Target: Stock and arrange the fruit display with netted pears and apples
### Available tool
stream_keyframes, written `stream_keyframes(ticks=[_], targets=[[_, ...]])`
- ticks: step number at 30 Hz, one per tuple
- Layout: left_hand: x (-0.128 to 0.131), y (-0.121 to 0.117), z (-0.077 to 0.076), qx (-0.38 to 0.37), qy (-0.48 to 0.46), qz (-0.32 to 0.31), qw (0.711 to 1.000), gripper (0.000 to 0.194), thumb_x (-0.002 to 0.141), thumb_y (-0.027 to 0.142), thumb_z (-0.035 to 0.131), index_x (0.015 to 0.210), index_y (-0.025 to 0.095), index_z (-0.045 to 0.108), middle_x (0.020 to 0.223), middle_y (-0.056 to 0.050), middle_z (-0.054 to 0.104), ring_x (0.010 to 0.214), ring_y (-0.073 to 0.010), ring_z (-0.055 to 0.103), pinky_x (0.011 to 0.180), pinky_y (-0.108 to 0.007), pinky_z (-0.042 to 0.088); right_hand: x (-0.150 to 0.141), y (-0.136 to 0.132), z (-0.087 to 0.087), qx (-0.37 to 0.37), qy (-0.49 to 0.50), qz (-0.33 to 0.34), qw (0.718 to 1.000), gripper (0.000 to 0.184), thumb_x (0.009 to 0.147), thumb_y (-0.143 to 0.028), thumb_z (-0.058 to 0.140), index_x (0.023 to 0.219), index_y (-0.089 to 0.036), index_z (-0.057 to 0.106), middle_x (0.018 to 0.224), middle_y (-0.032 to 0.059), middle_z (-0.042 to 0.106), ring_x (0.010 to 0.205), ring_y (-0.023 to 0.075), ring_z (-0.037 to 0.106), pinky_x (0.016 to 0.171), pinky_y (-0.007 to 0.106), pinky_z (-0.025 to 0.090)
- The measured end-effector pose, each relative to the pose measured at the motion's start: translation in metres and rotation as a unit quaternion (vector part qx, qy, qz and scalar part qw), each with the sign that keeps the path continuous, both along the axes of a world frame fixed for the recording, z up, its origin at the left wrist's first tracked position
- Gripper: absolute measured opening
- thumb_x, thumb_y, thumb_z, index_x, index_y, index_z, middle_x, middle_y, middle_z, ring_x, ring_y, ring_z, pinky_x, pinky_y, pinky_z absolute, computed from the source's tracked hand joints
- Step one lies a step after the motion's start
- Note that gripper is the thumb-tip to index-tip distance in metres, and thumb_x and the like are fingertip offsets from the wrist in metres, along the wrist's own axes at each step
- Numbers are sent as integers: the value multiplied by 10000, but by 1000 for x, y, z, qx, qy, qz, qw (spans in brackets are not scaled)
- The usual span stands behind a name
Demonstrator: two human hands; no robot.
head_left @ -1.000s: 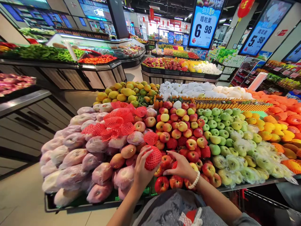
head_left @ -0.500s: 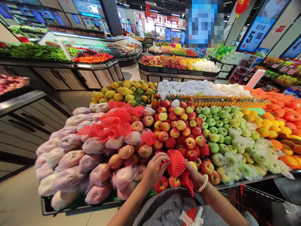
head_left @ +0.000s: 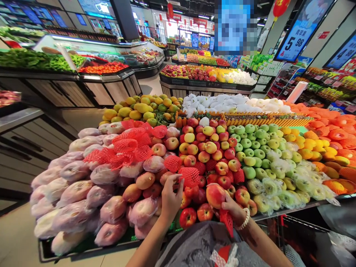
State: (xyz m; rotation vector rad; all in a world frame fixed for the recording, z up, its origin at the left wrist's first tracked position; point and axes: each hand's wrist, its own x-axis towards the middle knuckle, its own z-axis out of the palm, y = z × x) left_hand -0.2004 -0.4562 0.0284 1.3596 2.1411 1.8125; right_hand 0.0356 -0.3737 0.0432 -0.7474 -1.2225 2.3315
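In the head view my left hand (head_left: 171, 194) pinches a red foam net sleeve (head_left: 190, 177) by its edge, above the red apples. My right hand (head_left: 236, 210) is closed on a bare red-and-yellow apple (head_left: 216, 195). A second red foam net (head_left: 227, 221) hangs from beneath the right hand's fingers. Just in front of my body, loose red apples (head_left: 188, 217) lie around both hands. More apples, some in red nets, are heaped behind them. To the left, several red foam nets (head_left: 130, 142) are piled on the plastic-wrapped apples (head_left: 79, 189).
Green apples (head_left: 258, 146) lie to the right, with wrapped ones in front. Mangoes (head_left: 139, 108) and white-wrapped fruit (head_left: 217, 103) stand at the back, behind an orange divider (head_left: 247, 119). The black display edge (head_left: 91, 253) runs along the front. Other produce counters (head_left: 105, 89) stand beyond.
The red net has come off the apple and moved left with my left hand. The apple is now bare in my right hand. The view has shifted slightly right.
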Motion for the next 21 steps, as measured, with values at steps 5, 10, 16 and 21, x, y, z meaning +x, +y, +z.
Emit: stream_keyframes(ticks=[5, 10, 16, 21], targets=[[-10, -17, -18, -20, 29, 11, 999, 170, 1010, 371, 609, 1058, 216, 657, 1007, -55, 706, 930, -214, 705, 807, -343, 607, 59, 54, 20, 259, -179, -151, 937, 739, 655, -485, 889, 1298, -273, 590, 1288, 69, 687, 1135, 276, 661, 996, 397, 527], [-25, -23, -24, -21, 36, 31, 999, 182, 1008, 386, 613, 1048, 212, 648, 1007, -55, 693, 923, -211, 695, 799, -337, 597, 95, 111, 2, 384, -459, -135, 790, 722, 675, -555, 856, 1251, -202, 601, 1190, 154, 746, 1075, 356, 711, 971, 472, 533], [-25, -18, -21, -4, 78, 22, 997, 132, 1008, 336, 618, 1041, 213, 654, 998, -45, 687, 914, -202, 685, 785, -322, 586, 75, 125, -17, 440, -569, 11, 695, 655, 710, -522, 862, 1246, -194, 677, 1244, 143, 750, 1147, 365, 698, 964, 434, 522], [-21, -20, -12, 9, 92, 24, 995, 92, 1005, 296, 612, 1045, 218, 640, 994, -45, 681, 939, -212, 680, 848, -350, 580, 71, 116, 8, 442, -527, -104, 718, 660, 652, -567, 896, 1168, -204, 702, 1135, 135, 760, 1076, 379, 700, 924, 454, 528]])
